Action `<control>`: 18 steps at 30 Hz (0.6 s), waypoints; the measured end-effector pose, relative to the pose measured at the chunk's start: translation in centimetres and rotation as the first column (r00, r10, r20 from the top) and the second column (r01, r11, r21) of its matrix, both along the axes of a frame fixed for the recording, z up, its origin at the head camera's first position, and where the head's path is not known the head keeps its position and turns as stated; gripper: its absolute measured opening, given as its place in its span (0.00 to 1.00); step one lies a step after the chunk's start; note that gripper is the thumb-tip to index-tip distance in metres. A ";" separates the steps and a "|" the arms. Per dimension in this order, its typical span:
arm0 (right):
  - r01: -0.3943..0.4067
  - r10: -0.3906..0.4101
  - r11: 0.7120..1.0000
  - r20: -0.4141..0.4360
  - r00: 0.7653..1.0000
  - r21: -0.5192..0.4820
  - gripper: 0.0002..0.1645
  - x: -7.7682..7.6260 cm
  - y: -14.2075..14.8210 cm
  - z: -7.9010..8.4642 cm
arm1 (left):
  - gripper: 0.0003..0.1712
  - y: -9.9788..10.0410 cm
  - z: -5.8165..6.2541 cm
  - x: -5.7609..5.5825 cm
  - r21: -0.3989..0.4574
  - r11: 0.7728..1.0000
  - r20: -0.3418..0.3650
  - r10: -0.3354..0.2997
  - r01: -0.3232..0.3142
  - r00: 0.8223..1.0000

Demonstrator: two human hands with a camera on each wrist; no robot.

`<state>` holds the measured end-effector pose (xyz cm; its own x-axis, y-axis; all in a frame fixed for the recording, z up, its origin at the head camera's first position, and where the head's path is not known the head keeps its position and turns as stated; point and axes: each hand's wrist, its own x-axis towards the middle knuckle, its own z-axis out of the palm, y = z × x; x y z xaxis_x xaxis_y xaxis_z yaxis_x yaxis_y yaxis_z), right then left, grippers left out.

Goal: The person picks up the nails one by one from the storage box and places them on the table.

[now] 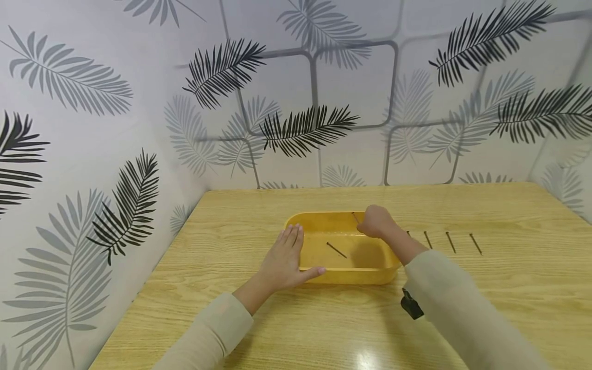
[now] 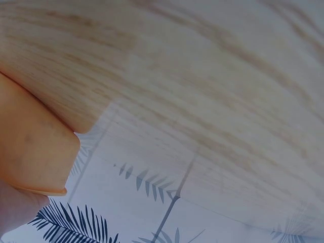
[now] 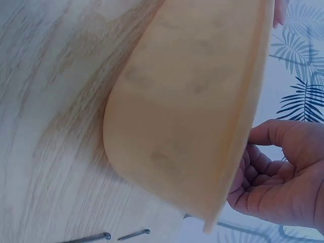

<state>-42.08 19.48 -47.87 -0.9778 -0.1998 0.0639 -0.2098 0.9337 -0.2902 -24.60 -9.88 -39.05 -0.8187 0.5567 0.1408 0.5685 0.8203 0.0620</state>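
Note:
A yellow plastic tray (image 1: 349, 276) stands on the wooden table. My left hand (image 1: 283, 261) rests on its left end, fingers straight over the rim and thumb along the near edge. Over the tray's far right part, my right hand (image 1: 376, 222) has curled fingers and pinches a dark nail (image 1: 355, 218), whose head end sticks out to the left. Another dark nail (image 1: 336, 250) lies slantwise on the tray floor. In the right wrist view the tray wall (image 3: 172, 111) hides the held nail, with the right hand (image 3: 283, 172) curled beyond the rim.
To the right of the tray several dark nails, among them a nail (image 1: 476, 244) at the far right end, lie in a row on the table (image 1: 222, 226). My right forearm partly covers the row. A leaf-patterned wall (image 1: 287, 164) borders the table's far side.

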 end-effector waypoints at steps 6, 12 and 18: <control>0.034 -0.035 0.999 -0.038 0.999 -0.039 0.15 0.5 1.1 1.0 | 0.72 0.0 0.0 0.0 0.007 1.000 -0.001 -0.002 0.002 1.000; 0.084 -0.085 0.995 -0.027 0.996 -0.046 0.18 0.4 2.1 1.2 | 0.73 0.0 -0.1 0.0 0.022 1.000 -0.007 -0.007 0.007 1.000; 0.079 -0.085 0.993 -0.065 0.994 -0.086 0.20 2.5 2.6 3.0 | 0.72 0.0 -0.2 0.0 0.022 1.000 -0.011 -0.009 0.009 1.000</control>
<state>-39.56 22.12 -44.84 -0.9833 -0.1106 0.1444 -0.1558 0.9219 -0.3547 -24.63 -9.87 -39.20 -0.8121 0.5607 0.1614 0.5765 0.8138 0.0735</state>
